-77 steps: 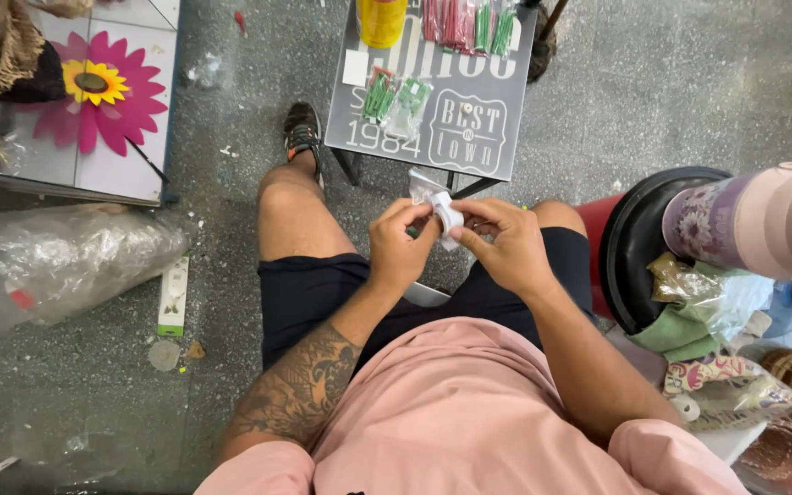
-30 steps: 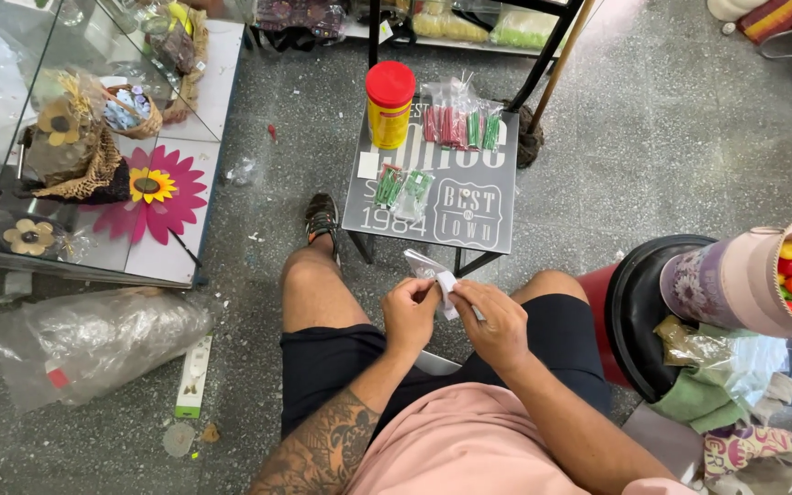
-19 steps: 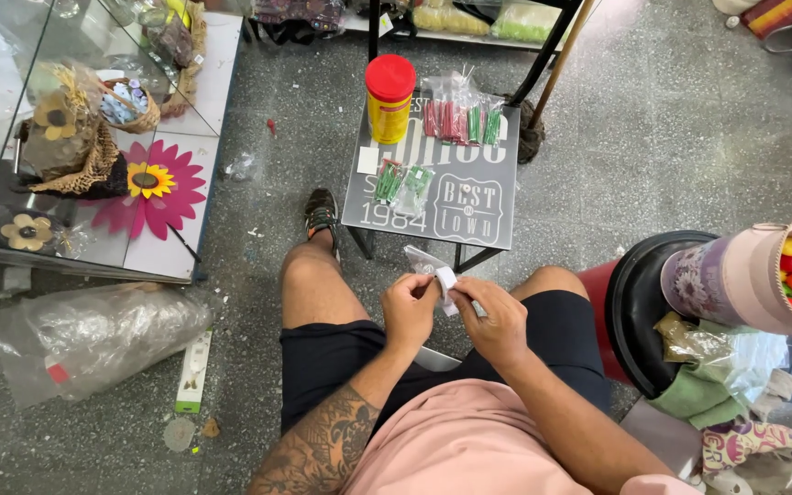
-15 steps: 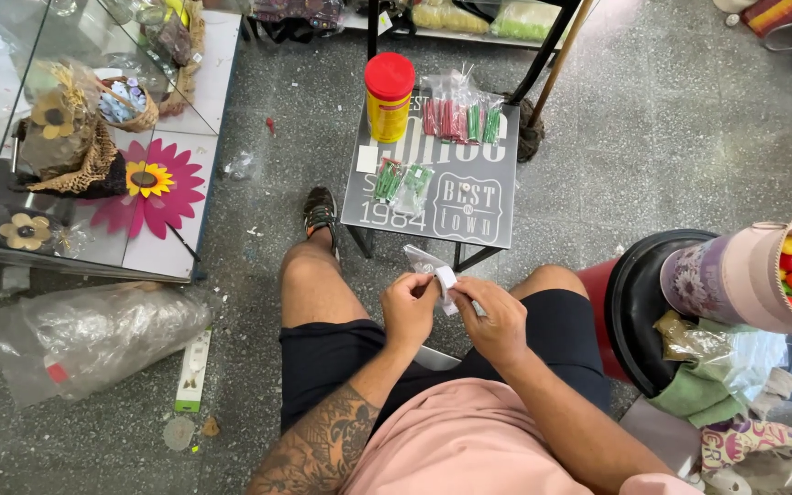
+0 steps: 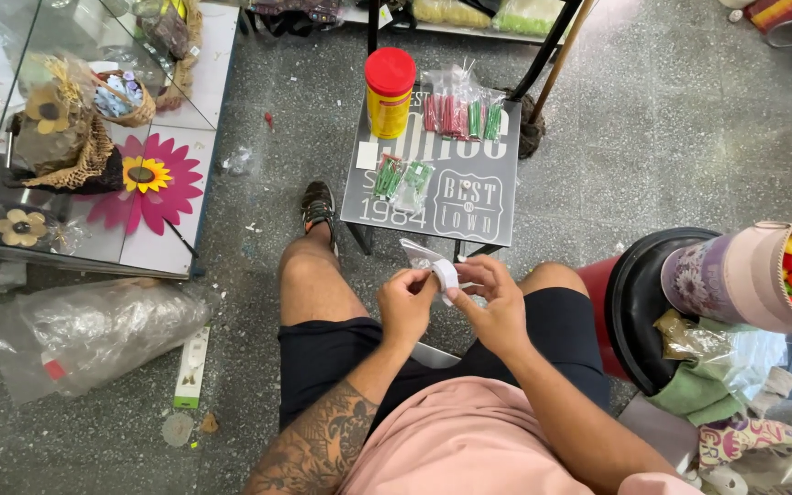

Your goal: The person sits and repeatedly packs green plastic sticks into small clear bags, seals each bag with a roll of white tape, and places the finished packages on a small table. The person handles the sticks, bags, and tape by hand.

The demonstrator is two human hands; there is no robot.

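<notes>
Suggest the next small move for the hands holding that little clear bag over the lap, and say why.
Probably press the small clear bag shut along its top. Both the left hand and right hand pinch it above the knees, its white strip between the fingertips, and similar filled bags already lie on the grey table.

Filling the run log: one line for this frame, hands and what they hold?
left hand: pinching small clear packet | right hand: pinching same packet | position: over knees, before grey table | packet: off table
</notes>
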